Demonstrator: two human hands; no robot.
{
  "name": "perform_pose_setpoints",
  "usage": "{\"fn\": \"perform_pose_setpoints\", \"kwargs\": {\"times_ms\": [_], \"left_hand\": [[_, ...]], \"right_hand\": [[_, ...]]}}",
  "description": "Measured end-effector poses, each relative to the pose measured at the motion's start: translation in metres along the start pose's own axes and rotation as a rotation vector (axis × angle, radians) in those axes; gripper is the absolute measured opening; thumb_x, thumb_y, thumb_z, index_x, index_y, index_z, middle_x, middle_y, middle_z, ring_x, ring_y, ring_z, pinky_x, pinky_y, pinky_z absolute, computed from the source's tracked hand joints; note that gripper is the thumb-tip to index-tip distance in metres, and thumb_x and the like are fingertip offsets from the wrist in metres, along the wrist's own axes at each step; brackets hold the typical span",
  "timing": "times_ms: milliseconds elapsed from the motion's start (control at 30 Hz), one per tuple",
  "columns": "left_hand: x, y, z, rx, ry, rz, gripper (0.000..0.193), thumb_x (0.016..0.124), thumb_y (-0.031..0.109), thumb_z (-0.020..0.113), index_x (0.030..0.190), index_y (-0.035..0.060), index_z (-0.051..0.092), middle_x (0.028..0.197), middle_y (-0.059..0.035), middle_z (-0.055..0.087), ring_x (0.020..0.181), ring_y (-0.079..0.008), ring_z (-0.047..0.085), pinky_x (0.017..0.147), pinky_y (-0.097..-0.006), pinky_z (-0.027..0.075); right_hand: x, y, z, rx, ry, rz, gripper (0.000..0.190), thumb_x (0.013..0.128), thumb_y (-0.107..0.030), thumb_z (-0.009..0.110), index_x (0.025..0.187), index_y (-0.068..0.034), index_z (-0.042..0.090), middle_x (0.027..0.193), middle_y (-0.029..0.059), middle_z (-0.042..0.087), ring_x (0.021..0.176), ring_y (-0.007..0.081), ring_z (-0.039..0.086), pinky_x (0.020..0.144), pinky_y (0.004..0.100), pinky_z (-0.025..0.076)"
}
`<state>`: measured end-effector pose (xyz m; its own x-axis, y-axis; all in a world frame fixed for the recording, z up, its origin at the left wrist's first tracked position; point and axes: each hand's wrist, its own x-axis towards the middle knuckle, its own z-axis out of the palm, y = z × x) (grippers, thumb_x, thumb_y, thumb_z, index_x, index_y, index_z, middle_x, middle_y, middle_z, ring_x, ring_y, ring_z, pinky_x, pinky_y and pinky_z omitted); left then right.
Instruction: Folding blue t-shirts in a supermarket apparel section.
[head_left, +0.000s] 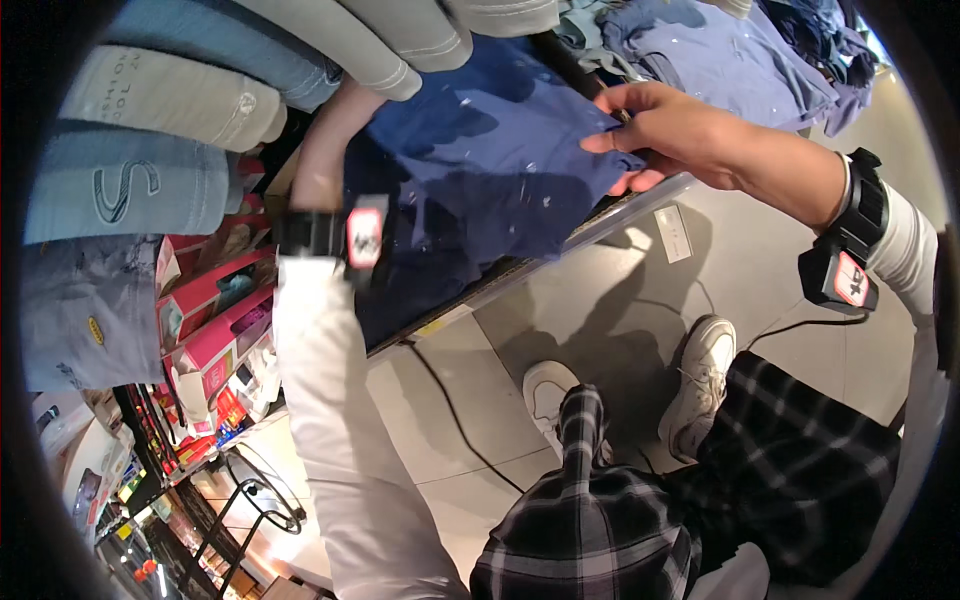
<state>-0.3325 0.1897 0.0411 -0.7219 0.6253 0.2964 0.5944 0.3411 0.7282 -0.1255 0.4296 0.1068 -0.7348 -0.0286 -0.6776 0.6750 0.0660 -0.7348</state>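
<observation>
A blue cloth garment (510, 161) lies spread and wrinkled over a dark surface before me, flecked with small shiny spots. At its right end, my right hand (660, 139) pinches the edge of the cloth between thumb and fingers. My left forearm (326, 161) reaches up past the garment's left side. The left fingers are hidden beneath a pale grey garment (360, 45) that hangs over them, so their grip does not show. Each wrist carries a black strapped device, the left one (367, 236) blurred and the right one (840, 274) sharper.
Denim garments (135, 184) hang at the left, above pink boxes (225, 330). A lavender garment (720, 60) lies in a pile at the upper right. A clear shelf edge (592, 232) borders the cloth. On the tiled floor are a black cable (454, 412) and a white tag (673, 234).
</observation>
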Motion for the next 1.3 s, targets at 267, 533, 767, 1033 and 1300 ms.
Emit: {"fn": "perform_pose_setpoints", "kwargs": {"times_ms": [267, 533, 767, 1033, 1300], "left_hand": [[0.071, 0.012, 0.073, 0.442, -0.373, -0.010, 0.042, 0.080, 0.038, 0.066, 0.101, 0.0027, 0.064, 0.087, -0.0067, 0.066, 0.084, -0.0194, 0.063, 0.079, -0.0308, 0.046], [-0.013, 0.065, 0.032, 0.224, 0.216, -0.151, 0.033, 0.087, 0.036, 0.059, 0.091, 0.0026, 0.059, 0.076, -0.0045, 0.057, 0.070, -0.0116, 0.050, 0.067, -0.0255, 0.041], [-0.097, 0.147, 0.079, 0.374, 0.205, -0.491, 0.030, 0.073, 0.030, 0.074, 0.075, 0.0044, 0.059, 0.066, -0.0040, 0.054, 0.060, -0.0234, 0.047, 0.060, -0.0355, 0.042], [-0.121, 0.152, 0.079, 0.271, 0.407, -0.453, 0.023, 0.077, 0.024, 0.072, 0.081, 0.0045, 0.060, 0.071, -0.0018, 0.051, 0.068, -0.0160, 0.038, 0.062, -0.0275, 0.035], [-0.134, 0.152, 0.103, 0.199, 0.509, -0.445, 0.019, 0.078, 0.019, 0.071, 0.075, 0.0054, 0.057, 0.089, -0.0052, 0.051, 0.086, -0.0248, 0.042, 0.075, -0.0363, 0.035]], "right_hand": [[0.031, 0.027, -0.034, -0.298, 0.028, -0.061, 0.031, 0.086, -0.008, 0.054, 0.112, 0.004, 0.041, 0.089, 0.0105, 0.067, 0.044, 0.0167, 0.059, 0.040, 0.0246, 0.048], [0.022, 0.030, -0.020, -1.573, 0.578, -0.783, 0.032, 0.083, -0.022, 0.058, 0.104, 0.002, 0.055, 0.070, 0.0124, 0.062, 0.064, 0.0250, 0.064, 0.060, 0.0373, 0.050], [0.067, -0.004, -0.008, -1.184, 0.177, -1.169, 0.038, 0.079, -0.008, 0.054, 0.117, -0.012, 0.050, 0.092, 0.0160, 0.060, 0.086, 0.0332, 0.061, 0.070, 0.0421, 0.050], [0.186, -0.066, 0.025, -1.081, -0.116, -1.230, 0.035, 0.091, -0.032, 0.051, 0.121, -0.016, 0.055, 0.102, 0.0149, 0.063, 0.092, 0.0298, 0.061, 0.080, 0.0392, 0.047], [0.214, -0.045, 0.002, -1.014, 0.421, -1.100, 0.032, 0.087, -0.036, 0.053, 0.105, -0.011, 0.062, 0.091, 0.0147, 0.065, 0.086, 0.0293, 0.063, 0.074, 0.0400, 0.050]]}}
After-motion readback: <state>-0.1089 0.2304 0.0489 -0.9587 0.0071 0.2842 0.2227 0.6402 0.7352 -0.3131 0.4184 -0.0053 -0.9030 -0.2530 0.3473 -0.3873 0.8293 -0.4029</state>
